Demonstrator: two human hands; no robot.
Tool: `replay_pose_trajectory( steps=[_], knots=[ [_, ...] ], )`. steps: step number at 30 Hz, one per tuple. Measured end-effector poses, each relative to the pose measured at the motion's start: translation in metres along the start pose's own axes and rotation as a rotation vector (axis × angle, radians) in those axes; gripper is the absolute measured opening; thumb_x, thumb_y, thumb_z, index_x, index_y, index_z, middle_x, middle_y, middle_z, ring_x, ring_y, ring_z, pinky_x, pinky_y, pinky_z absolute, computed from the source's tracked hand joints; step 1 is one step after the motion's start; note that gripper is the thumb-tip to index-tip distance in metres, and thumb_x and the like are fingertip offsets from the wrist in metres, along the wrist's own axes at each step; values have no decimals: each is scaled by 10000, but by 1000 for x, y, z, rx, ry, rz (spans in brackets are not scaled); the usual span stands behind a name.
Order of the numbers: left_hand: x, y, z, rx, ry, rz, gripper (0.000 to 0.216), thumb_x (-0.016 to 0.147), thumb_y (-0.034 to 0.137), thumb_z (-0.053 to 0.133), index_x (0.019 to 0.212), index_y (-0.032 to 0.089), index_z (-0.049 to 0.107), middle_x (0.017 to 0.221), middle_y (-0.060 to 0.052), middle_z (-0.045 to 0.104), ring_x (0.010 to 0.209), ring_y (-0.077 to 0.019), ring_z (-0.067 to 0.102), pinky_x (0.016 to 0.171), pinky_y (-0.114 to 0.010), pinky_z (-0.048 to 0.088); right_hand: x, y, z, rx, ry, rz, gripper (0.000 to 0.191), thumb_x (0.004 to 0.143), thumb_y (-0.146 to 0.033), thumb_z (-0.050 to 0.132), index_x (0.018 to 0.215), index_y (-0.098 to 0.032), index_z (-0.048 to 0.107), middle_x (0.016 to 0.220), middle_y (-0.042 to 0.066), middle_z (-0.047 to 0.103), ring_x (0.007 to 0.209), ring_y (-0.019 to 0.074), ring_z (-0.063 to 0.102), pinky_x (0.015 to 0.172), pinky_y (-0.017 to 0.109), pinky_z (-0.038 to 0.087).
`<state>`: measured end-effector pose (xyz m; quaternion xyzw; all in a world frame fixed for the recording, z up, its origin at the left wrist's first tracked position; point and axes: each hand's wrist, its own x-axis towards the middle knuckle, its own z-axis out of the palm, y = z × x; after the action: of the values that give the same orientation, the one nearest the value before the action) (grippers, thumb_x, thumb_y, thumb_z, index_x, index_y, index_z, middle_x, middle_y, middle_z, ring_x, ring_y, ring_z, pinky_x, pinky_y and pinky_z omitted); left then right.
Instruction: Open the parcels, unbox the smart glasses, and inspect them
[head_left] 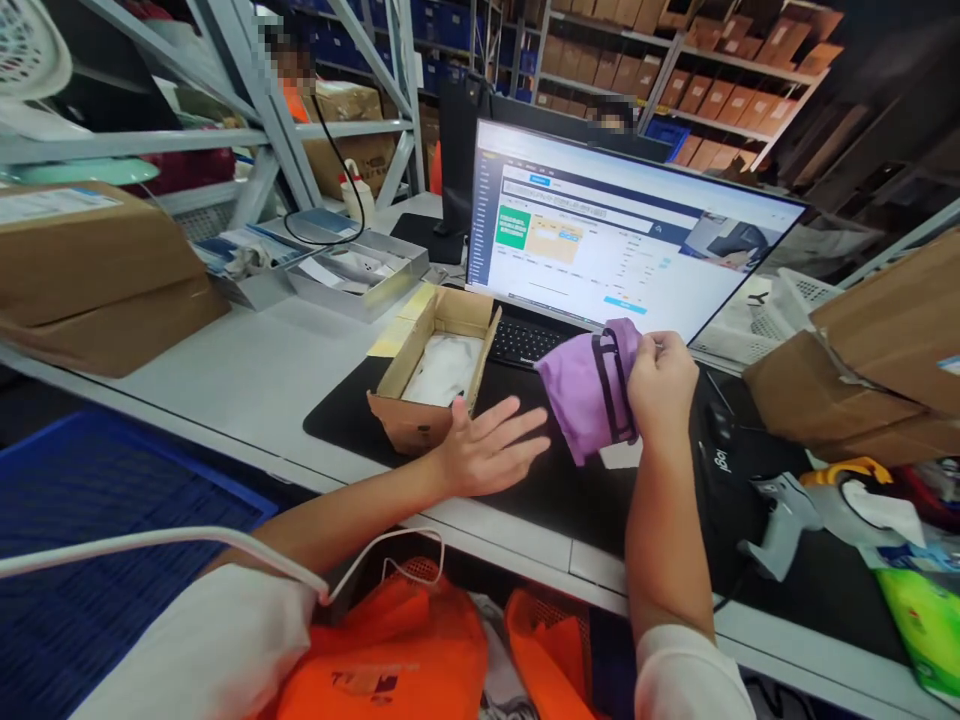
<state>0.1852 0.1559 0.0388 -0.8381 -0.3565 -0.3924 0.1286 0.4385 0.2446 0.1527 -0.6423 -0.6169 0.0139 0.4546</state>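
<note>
My right hand [663, 385] is closed on the edge of a purple cloth pouch with black strips [577, 390], raised over the black desk mat [555, 520]. To its left, my left hand [495, 450] is open with fingers spread, apart from the pouch. Just behind my left hand stands an open cardboard box [409, 420]. Inside it lies a white wrapped item [444, 368], whose kind I cannot make out. A white piece, perhaps paper or a label, [621, 456] shows beneath the pouch.
A monitor [585, 240] and keyboard [521, 342] stand behind the box. At right are a mouse [720, 424], a barcode scanner [781, 525], a tape dispenser [847, 490] and cardboard cartons [810, 390]. A grey tray [367, 290] and a large carton [97, 290] sit at left, above a blue crate [127, 520].
</note>
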Motion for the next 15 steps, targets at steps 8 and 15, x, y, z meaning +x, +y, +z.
replay_pose_trajectory(
  steps=[8, 15],
  knots=[
    [-55, 0, 2, 320, 265, -447, 1280, 611, 409, 954, 1595, 451, 136, 1724, -111, -116, 1555, -535, -131, 1114, -891, 16, 14, 22, 2, 79, 7, 78, 219, 909, -383, 479, 876, -207, 606, 754, 37, 626, 715, 220, 557, 707, 348, 381],
    [-42, -17, -21, 214, 352, -741, 1352, 692, 514, 892, 1615, 310, -74, 1671, -239, -250, 1549, -461, -231, 1187, -796, 45, 18, 34, -5, 31, 85, 110, 131, 886, -338, 500, 843, -234, 566, 822, 112, 653, 796, 290, 583, 754, 425, 386]
  ],
)
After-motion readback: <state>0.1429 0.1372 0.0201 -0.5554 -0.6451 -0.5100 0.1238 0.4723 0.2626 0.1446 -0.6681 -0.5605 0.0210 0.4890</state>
